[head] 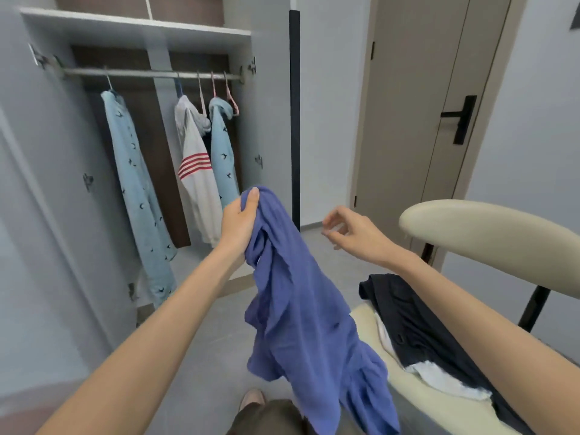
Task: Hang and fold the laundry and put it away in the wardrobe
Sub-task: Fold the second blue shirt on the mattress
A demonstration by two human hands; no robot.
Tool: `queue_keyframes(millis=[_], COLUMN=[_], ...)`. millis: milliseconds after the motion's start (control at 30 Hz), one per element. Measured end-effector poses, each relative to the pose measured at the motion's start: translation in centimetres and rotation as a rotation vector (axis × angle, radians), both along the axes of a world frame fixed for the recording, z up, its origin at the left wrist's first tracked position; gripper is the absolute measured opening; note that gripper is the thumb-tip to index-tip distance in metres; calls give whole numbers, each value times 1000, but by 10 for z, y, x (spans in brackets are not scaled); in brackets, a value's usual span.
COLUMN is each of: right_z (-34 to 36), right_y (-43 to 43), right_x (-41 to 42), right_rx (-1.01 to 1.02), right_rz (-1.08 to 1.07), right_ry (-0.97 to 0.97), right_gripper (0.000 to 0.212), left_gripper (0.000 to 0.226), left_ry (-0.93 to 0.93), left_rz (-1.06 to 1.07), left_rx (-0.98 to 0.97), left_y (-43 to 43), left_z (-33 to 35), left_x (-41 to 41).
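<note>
The blue shirt [301,293] is held up in front of the open wardrobe [138,29] by one bunched corner only, and that is where trouble is likeliest: the cloth is gathered into a wad in the left hand [240,221], so its collar and shoulders cannot be made out, and if it were fed onto a hanger like this it would probably go on twisted or slip off one side. Its lower hem hangs low, down by the person's legs near the floor [201,356], so it could drag or be trodden on with a step toward the rail [150,73]. The one bare pink hanger [231,98] sits tight against the hung light blue garment [222,152] and the white striped top [196,171], so pulling it out one-handed might tug a neighbour off the rail. The left arm is stretched forward and up, wrist bent, its fingers [253,196] curled closed over the top of the shirt with the thumb tucked behind the cloth. The right hand [348,229] is raised beside the shirt but apart from it, palm turned inward, its fingers [329,219] loosely curled and slightly spread, holding nothing. More laundry, a dark garment [417,318] over something white [445,378], waits on the cream chair [489,224] to the right.
</note>
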State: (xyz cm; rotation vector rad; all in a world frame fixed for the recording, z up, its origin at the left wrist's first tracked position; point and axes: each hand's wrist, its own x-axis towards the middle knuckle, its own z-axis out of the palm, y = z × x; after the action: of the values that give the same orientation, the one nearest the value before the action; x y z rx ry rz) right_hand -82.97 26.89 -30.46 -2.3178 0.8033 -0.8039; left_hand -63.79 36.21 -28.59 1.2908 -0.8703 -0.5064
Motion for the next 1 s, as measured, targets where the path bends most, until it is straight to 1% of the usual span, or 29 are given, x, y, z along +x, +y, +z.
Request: queue_keyframes(millis=[33, 67, 167, 233, 267, 333, 367, 400, 500, 533, 667, 767, 833, 867, 933, 1000], right_z=[-3, -8, -28, -38, -42, -51, -55, -58, -62, -61, -42, -16, 3, 12, 27, 37], right_y=[8, 18, 50, 67, 73, 80, 81, 80, 69, 63, 30, 11, 4, 1, -2, -3], right_x=[8, 16, 40, 54, 61, 75, 82, 87, 91, 89, 64, 44, 36, 33, 28, 24], right_rx=[6, 14, 102, 193, 208, 189, 178, 168, 119, 123, 129, 28, -30, -36, -11, 7], right_rz=[34, 75, 183, 226, 228, 166, 115, 68, -14, -44, -172, -218, -204, -180, -100, -47], right_ry=[14, 39, 54, -38, -103, -218, -259, -290, -329, -334, -386, -416, -409, -386, -287, -192], right_gripper=[6, 8, 26, 36, 42, 52, 54, 49, 14, 9, 9, 14, 16, 15, 14, 15], left_gripper=[29, 29, 28, 24, 21, 19, 19, 19, 18, 18, 16, 18, 17, 14, 19, 23], left_ry=[5, 10, 34, 85, 106, 128, 137, 141, 117, 119, 164, 156, 92, 45, -19, 16], left_rz=[16, 28, 37, 22, 10, -25, -38, -42, 0, 32, 242, 313, 335, 349, 369, 334], left_rx=[-3, -5, -8, -26, -35, -59, -74, -87, -118, -126, -123, -42, 37, 73, 111, 116], left_y=[3, 6, 8, 9, 9, 8, 7, 6, 3, 3, 6, 4, 1, 0, -2, -3], left_z=[3, 5, 10, 12, 13, 16, 18, 20, 26, 28, 30, 19, 10, 5, -1, -3], left_x=[5, 8, 12, 13, 14, 15, 16, 17, 21, 25, 55, 75, 80, 81, 82, 80])
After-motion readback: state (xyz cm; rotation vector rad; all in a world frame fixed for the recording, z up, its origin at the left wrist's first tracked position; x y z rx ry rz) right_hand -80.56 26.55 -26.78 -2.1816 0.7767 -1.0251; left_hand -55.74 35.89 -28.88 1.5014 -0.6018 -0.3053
